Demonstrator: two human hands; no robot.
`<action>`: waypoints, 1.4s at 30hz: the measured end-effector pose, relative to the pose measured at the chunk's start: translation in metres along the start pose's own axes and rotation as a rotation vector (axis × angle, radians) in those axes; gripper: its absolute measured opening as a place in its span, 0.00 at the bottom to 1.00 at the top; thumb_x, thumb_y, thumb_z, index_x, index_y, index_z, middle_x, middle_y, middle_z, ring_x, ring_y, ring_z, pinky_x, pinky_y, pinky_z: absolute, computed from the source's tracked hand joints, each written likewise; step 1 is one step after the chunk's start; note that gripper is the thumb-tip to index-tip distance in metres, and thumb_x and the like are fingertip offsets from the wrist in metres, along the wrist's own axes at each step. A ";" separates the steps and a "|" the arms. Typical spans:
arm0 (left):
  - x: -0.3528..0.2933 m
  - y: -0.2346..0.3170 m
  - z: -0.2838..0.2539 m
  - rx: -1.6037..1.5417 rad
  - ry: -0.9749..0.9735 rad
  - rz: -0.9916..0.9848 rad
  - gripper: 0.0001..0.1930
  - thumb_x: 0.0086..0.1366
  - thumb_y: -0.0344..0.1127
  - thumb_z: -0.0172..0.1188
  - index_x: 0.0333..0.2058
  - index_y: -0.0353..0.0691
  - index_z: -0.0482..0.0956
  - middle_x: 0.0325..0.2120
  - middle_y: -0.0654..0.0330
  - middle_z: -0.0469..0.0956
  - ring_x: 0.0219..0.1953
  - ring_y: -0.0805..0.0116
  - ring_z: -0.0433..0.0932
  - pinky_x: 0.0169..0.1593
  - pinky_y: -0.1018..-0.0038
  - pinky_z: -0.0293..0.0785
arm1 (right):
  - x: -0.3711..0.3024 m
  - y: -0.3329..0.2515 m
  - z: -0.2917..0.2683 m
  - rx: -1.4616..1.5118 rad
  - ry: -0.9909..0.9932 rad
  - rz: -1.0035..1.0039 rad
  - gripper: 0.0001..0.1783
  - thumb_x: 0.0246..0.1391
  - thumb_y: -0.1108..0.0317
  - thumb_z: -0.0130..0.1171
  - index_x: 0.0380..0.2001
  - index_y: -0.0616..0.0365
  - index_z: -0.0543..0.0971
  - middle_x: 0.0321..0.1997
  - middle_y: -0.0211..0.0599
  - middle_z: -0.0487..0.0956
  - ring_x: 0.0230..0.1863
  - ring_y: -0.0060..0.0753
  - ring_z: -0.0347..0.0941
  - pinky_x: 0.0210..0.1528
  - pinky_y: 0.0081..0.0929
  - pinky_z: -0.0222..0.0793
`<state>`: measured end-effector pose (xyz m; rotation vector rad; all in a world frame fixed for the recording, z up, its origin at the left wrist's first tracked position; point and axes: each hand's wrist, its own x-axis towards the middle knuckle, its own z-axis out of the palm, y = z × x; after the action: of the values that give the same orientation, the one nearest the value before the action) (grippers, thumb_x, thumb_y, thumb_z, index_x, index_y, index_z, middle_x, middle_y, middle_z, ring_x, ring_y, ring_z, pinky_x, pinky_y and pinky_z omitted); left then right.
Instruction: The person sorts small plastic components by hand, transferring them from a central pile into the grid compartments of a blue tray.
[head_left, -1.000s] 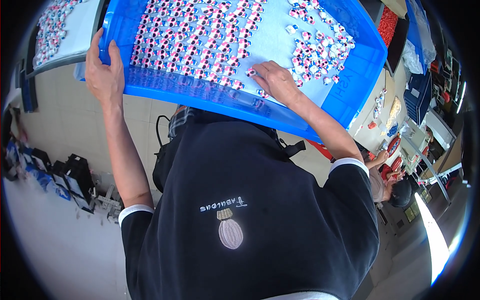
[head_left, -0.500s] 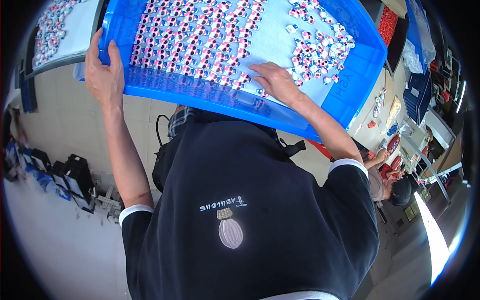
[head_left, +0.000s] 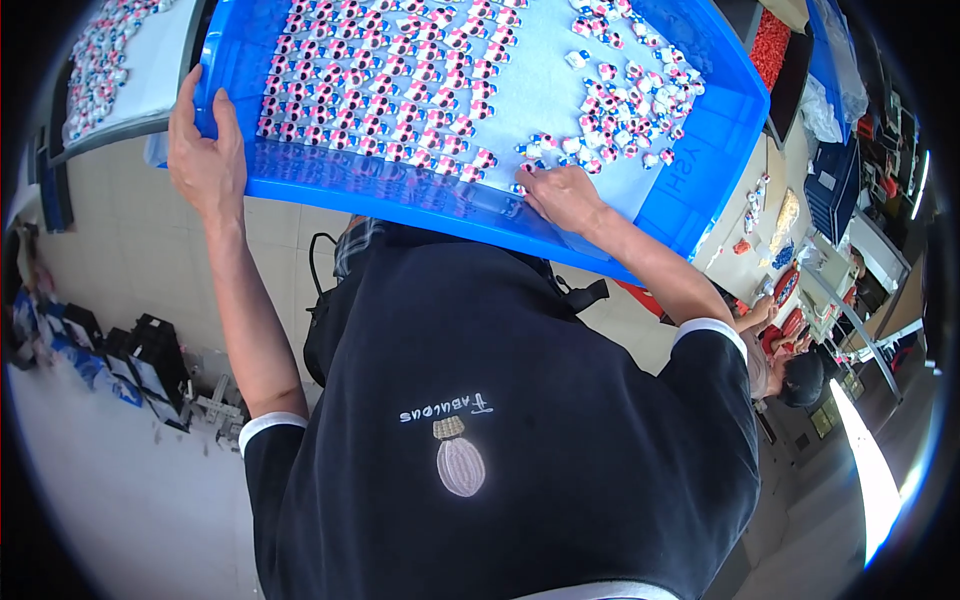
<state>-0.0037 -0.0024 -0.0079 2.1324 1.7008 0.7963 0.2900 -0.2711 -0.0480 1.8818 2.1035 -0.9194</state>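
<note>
A blue plastic tray (head_left: 400, 192) lies in front of me, lined with a white sheet (head_left: 520, 90). On its left side stand small pink, white and blue figures (head_left: 380, 90) with dark spots, in close rows. Loose figures of the same kind (head_left: 640, 105) lie jumbled on the right. My left hand (head_left: 208, 150) grips the tray's left wall, thumb inside and fingers outside. Near the tray's front wall, my right hand (head_left: 565, 198) has its fingertips pinched at a small figure (head_left: 518, 189), partly covered by the fingers.
Another tray (head_left: 150, 105) with more small figures sits at the far left. Red pieces (head_left: 772, 48) fill a container at the far right. Beyond the tray's right side is a table (head_left: 740, 215) with coloured piles, where another person (head_left: 800, 375) works.
My right hand has moved right and slightly nearer, from the end of the rows to loose figures by the front wall, its fingers closing. Several figures now lie beside it. My left hand stays.
</note>
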 end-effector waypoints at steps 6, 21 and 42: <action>0.000 0.004 0.000 0.011 0.017 0.041 0.18 0.63 0.41 0.58 0.51 0.47 0.77 0.44 0.54 0.79 0.40 0.62 0.79 0.38 0.70 0.74 | 0.014 0.013 -0.009 0.310 0.245 -0.028 0.15 0.48 0.64 0.63 0.39 0.59 0.78 0.29 0.40 0.78 0.26 0.39 0.75 0.30 0.33 0.72; -0.001 0.003 -0.001 0.006 0.008 0.015 0.18 0.63 0.40 0.57 0.51 0.47 0.77 0.44 0.55 0.80 0.43 0.61 0.79 0.40 0.71 0.74 | 0.049 0.042 -0.041 -0.011 0.399 -0.264 0.13 0.51 0.67 0.59 0.42 0.55 0.79 0.37 0.36 0.78 0.42 0.40 0.75 0.46 0.33 0.73; 0.000 0.003 -0.001 0.020 -0.012 -0.007 0.18 0.63 0.41 0.58 0.51 0.48 0.77 0.44 0.56 0.80 0.41 0.62 0.79 0.40 0.70 0.74 | 0.038 0.035 -0.037 0.426 0.272 0.124 0.14 0.50 0.70 0.63 0.42 0.59 0.77 0.32 0.39 0.79 0.34 0.38 0.77 0.37 0.33 0.73</action>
<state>-0.0021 -0.0033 -0.0059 2.1384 1.7167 0.7660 0.3258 -0.2183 -0.0491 2.4394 2.0180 -1.2207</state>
